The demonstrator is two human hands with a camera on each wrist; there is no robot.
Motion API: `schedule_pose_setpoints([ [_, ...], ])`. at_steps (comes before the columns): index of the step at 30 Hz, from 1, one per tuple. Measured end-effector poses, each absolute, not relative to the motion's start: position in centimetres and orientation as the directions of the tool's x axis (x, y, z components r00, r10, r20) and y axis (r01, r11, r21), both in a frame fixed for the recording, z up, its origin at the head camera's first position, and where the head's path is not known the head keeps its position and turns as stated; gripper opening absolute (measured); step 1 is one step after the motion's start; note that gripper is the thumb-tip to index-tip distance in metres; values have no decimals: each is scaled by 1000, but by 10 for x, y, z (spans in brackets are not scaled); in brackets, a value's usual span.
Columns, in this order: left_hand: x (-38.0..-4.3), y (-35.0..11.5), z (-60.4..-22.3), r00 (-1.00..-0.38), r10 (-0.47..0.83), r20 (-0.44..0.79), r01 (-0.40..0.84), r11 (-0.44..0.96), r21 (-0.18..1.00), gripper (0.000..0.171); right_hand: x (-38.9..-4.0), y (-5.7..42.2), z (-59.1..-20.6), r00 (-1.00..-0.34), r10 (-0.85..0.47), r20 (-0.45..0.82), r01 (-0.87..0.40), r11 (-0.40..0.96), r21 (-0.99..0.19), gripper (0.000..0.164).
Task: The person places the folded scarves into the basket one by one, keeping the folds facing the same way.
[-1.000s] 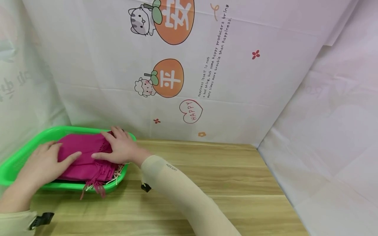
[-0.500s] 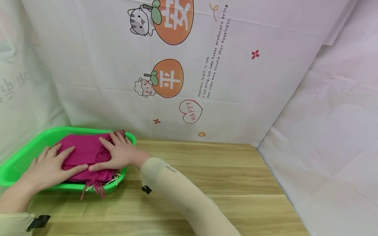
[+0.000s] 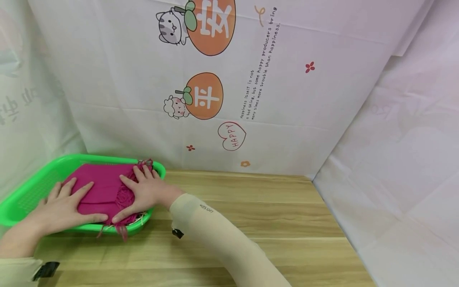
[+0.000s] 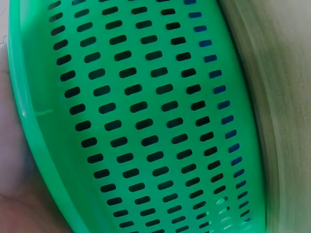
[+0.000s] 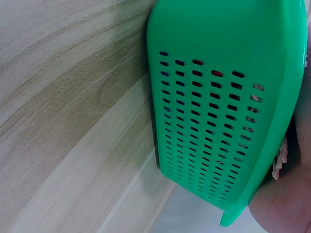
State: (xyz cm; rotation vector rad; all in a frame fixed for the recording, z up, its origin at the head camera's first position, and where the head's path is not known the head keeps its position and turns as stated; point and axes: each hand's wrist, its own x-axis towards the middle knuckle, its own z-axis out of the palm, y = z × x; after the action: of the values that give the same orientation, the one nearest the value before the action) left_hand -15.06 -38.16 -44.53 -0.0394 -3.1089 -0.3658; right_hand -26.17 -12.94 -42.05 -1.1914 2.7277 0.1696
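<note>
A folded magenta scarf (image 3: 98, 179) with fringed ends lies in a green plastic basket (image 3: 107, 160). My left hand (image 3: 61, 211) rests on its near left part, fingers spread and extended. Across the fringe at the right end lies my right hand (image 3: 148, 193), its fingers also spread, the thumb pointing towards the left thumb. Some fringe hangs over the basket's front rim. Only the perforated basket wall (image 4: 43, 114) and a sliver of hand appear in the left wrist view. The right wrist view shows the basket's outer side (image 5: 223, 29) and part of the hand.
Pale cream strands (image 3: 142, 218) poke out beneath the scarf at the basket's right front. The wood-grain table (image 3: 272, 223) stretches to the right. A white printed cloth backdrop (image 3: 287, 143) rises directly behind the basket, with more white cloth at both sides.
My right hand has slid slightly towards me over the fringe, thumb lower. My left hand has shifted a little nearer too. More fringe shows at the scarf's right end, and the scarf is smoothed out.
</note>
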Motion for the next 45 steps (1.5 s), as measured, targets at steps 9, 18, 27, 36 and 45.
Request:
schedule_pose_setpoints([
  [9,-153,-377,-441,-998,56,-23,48,965,258,129,-260,-130,-420,-676,-705,-217,-733,675,90,137],
  [18,-155,-374,-436,-994,97,-51,78,952,297,128,-256,-133,-421,-691,-684,-234,-721,676,151,136],
  [27,-156,-377,-439,-991,123,-44,104,947,304,127,-252,-141,-427,-711,-654,-259,-699,694,169,131],
  [36,-156,-377,-442,-992,113,-61,86,937,337,133,-241,-151,-426,-755,-583,-301,-652,715,253,128],
  [45,-159,-375,-441,-992,104,-67,75,937,340,136,-228,-155,-416,-789,-518,-330,-611,713,343,128],
])
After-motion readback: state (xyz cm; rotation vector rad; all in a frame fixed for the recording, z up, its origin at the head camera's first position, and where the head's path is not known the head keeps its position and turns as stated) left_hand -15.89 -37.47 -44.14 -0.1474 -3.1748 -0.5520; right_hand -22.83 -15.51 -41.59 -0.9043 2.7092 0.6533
